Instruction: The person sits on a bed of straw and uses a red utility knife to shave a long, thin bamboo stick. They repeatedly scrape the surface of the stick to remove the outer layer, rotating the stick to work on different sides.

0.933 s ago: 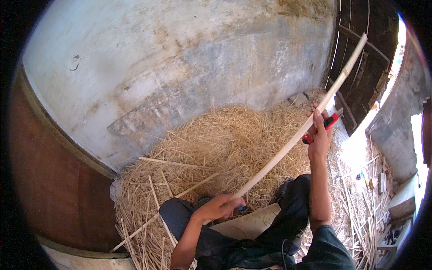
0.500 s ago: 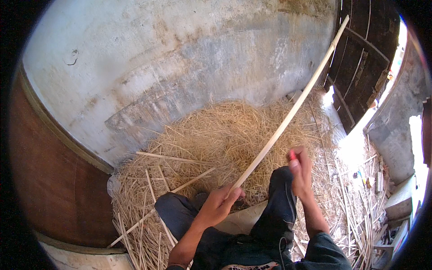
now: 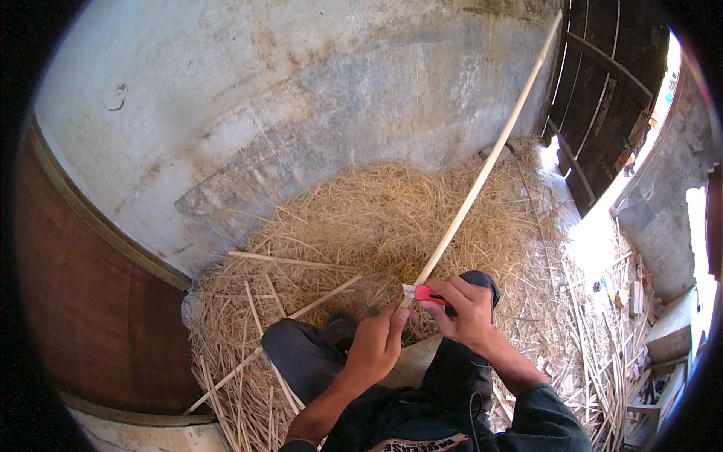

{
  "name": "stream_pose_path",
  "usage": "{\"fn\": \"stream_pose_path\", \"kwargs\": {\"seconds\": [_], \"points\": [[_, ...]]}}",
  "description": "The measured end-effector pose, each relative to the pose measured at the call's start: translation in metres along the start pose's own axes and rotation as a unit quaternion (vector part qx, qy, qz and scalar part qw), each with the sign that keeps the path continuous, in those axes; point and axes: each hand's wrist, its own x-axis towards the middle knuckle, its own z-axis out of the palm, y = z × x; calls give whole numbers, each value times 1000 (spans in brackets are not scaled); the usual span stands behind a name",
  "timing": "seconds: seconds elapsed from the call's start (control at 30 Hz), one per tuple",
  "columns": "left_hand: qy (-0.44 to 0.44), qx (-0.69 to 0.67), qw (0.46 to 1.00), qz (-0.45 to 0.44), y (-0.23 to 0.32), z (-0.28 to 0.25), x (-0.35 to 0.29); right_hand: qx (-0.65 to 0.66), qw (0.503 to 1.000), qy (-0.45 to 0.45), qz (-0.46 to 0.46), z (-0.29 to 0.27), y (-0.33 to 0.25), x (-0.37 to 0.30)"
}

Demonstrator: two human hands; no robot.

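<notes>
A long, pale bamboo strip (image 3: 486,172) slants up and to the right from between my knees, its far end against the wall near the door. Around its lower end my left hand (image 3: 374,345) is closed. My right hand (image 3: 465,313) grips a red utility knife (image 3: 430,294), whose blade lies against the strip just above my left thumb. The strip's lowest tip is hidden in my left hand.
Straw-like shavings (image 3: 361,218) heap up before me to the stained wall (image 3: 301,113). Loose strips (image 3: 324,297) lie crossed at the left, and several more (image 3: 595,339) at the right. A dark wooden door (image 3: 606,98) stands far right; a brown panel (image 3: 98,286) stands left.
My right hand has come left from above my right knee, bringing the knife onto the strip. The strip's far end has swung slightly left and up.
</notes>
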Motion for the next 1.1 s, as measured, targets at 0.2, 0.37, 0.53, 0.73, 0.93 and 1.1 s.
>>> {"fn": "stream_pose_path", "kwargs": {"seconds": [0.2, 0.37, 0.53, 0.73, 0.93, 1.1], "points": [[44, -4, 999, 30, -8, 6, -7, -45, 999, -12, -17, -6, -5, 8], [43, 16, 999, 27, -14, 1, -17, -55, 998, 7, -11, -10, -2, 17], [33, 28, 999, 15, -12, -12, -28, -46, 999, 2, 4, -11, -2, 23], [12, 49, 998, -28, -24, -25, -58, -19, 996, 49, 75, -18, 30, 49], [-50, 70, 988, -129, -19, -40, -83, -82, 976, 90, 182, -39, 94, 81], [-29, 77, 990, -117, -31, -38, -101, -124, 962, 133, 204, -48, 142, 95]]}}
